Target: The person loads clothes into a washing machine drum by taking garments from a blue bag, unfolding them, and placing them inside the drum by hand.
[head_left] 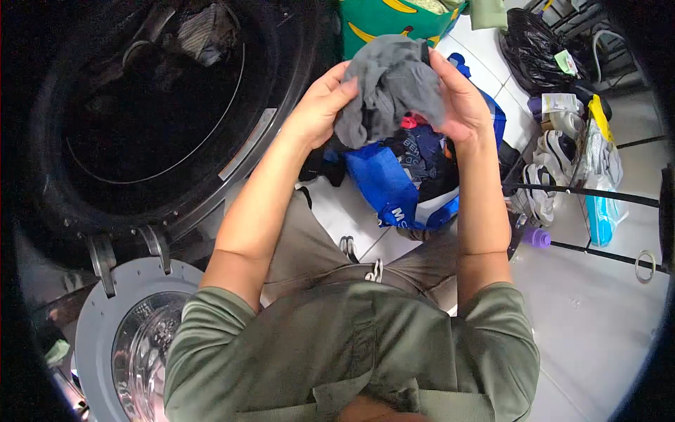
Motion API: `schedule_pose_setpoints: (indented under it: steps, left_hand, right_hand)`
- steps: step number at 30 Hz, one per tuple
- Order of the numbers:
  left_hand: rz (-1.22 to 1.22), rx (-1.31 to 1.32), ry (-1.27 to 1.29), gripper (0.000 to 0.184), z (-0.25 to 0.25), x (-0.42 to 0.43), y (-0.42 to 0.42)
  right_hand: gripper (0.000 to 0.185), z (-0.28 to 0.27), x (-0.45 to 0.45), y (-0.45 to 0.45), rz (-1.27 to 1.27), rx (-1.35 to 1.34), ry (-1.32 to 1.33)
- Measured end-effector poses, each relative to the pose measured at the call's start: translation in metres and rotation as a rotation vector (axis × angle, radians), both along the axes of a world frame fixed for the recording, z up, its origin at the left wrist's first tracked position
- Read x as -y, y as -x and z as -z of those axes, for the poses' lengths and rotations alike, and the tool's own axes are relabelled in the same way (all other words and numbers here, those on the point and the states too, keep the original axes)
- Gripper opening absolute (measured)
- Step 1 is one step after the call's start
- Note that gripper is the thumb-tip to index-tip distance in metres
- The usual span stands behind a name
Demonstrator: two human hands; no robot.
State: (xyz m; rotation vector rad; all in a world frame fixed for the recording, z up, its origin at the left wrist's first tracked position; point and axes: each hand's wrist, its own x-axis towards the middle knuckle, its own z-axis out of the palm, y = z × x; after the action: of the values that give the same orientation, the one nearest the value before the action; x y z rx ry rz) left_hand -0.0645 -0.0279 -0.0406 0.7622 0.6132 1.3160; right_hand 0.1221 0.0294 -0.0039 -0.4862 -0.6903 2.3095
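Note:
A crumpled grey cloth garment (390, 88) is held up between both hands; its exact kind does not show. My left hand (325, 98) grips its left edge, thumb on top. On the other side my right hand (464, 98) holds the right edge, with part of the fingers hidden behind the fabric. Below the garment stands a blue bag (383, 179) filled with dark clothes (425, 155), one of them printed with letters. To the left, the washing machine drum (155, 105) is open, and a striped cloth (205, 34) lies inside it.
The round machine door (98, 330) hangs open at lower left. A green bag with bananas (401, 17) stands behind the blue bag. Toward the right are a black plastic bag (531, 53), a black metal rack (605, 197), shoes (545, 183) and a purple-capped bottle (538, 238).

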Motion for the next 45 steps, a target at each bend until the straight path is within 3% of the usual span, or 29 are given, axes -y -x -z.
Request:
schedule_pose_setpoints:
  steps: [1,3,6,9,11,12,13,14,15,16,17,19,20,22,23,25,27,28,30,32,34,36,38,40,42,44,45]
  left_hand:
    - [0.001,-0.093,-0.048,0.027,0.005,-0.002,0.006]
    - [-0.027,-0.028,0.029,0.027,0.008,-0.008,0.026]
    - [-0.053,0.104,0.180,0.028,0.004,-0.011,0.061]
    - [-0.084,0.045,0.200,0.028,0.005,-0.007,0.075]
    - [-0.109,-0.189,0.103,0.027,0.003,-0.005,0.084]
    - [-0.318,-0.377,0.105,0.026,-0.016,0.002,0.097]
    - [-0.549,-0.440,0.090,0.032,-0.024,0.005,0.128]
    - [-0.925,-0.434,0.197,0.036,-0.030,0.012,0.166]
    - [-1.073,-0.353,0.082,0.038,-0.040,0.036,0.195]
    - [-1.047,-0.357,0.084,0.038,-0.041,0.050,0.215]
    - [-1.529,-0.513,0.035,0.044,-0.040,0.059,0.233]
    - [-2.066,-0.443,0.109,0.054,-0.067,0.048,0.166]
    - [-2.058,-0.447,0.105,0.054,-0.052,0.038,0.162]
    - [-1.548,-0.940,0.161,0.053,-0.022,0.017,0.145]
    - [-1.347,-0.721,0.143,0.053,-0.021,0.006,0.128]
    - [-1.229,-0.876,-0.011,0.051,-0.019,-0.014,0.107]
    - [-1.106,-1.099,-0.126,0.048,-0.009,-0.025,0.100]
    - [-1.015,-1.174,-0.166,0.046,-0.005,-0.027,0.097]
    - [-0.989,-1.037,-0.129,0.040,-0.006,-0.034,0.092]
    - [-0.880,-0.998,-0.097,0.034,-0.006,-0.036,0.092]
    - [-0.857,-1.017,-0.087,0.027,0.001,-0.035,0.093]
    - [-0.817,-1.014,-0.152,0.029,0.002,-0.032,0.084]
    - [-1.039,-1.110,-0.170,0.043,0.008,-0.031,0.077]
    - [-1.069,-1.385,-0.325,0.052,-0.018,-0.018,0.042]
    - [-0.586,-1.333,-0.419,0.059,-0.036,-0.008,0.011]
    - [-0.369,-1.019,-0.471,0.056,-0.020,-0.002,-0.016]
    - [-0.208,-0.996,-0.180,0.054,-0.022,0.000,-0.006]
  right_hand:
    - [0.037,0.003,-0.004,-0.001,0.107,0.080,-0.076]
    - [0.047,0.004,-0.017,-0.007,0.238,0.148,-0.143]
    - [0.034,0.014,-0.035,-0.026,0.388,0.219,-0.082]
    - [0.030,0.024,-0.034,-0.027,0.328,0.208,-0.061]
    - [0.033,0.042,-0.031,-0.011,0.420,0.330,-0.141]
    - [0.037,0.054,-0.031,-0.005,0.294,0.412,-0.293]
    - [0.040,0.049,-0.021,-0.008,-0.023,0.382,-0.164]
    - [0.043,0.060,-0.022,-0.010,-0.139,0.501,-0.214]
    - [0.042,0.074,-0.025,-0.014,-0.194,0.680,-0.321]
    - [0.039,0.111,-0.041,-0.023,-0.241,0.875,-0.378]
    - [0.033,0.137,-0.053,-0.034,-0.245,1.083,-0.438]
    - [0.034,0.224,-0.088,-0.060,0.044,1.496,-0.504]
    - [0.037,0.248,-0.093,-0.073,0.318,1.717,-0.648]
    - [0.052,0.269,-0.113,-0.084,0.360,1.990,-0.336]
    - [0.050,0.275,-0.119,-0.087,0.351,2.008,-0.382]
    - [0.047,0.284,-0.118,-0.082,0.337,2.016,-0.408]
    - [0.046,0.283,-0.113,-0.076,0.027,2.077,-0.794]
    - [0.033,0.300,-0.120,-0.075,-0.102,1.977,-0.791]
    - [0.025,0.317,-0.115,-0.067,-0.226,1.964,-0.893]
    - [0.023,0.287,-0.115,-0.067,-0.400,1.978,-1.009]
    - [0.026,0.234,-0.123,-0.067,-0.899,1.353,-1.030]
    - [0.028,0.185,-0.116,-0.077,-0.257,1.114,-1.107]
    - [0.026,0.116,-0.100,-0.073,-0.140,0.998,-0.683]
    - [0.015,0.069,-0.082,-0.055,0.019,1.368,-1.119]
    - [0.013,0.029,-0.040,-0.020,0.111,0.720,-1.136]
    - [0.014,-0.006,-0.016,0.009,-0.205,0.244,-0.926]
    - [0.014,-0.017,-0.018,0.007,-0.165,0.271,-0.962]
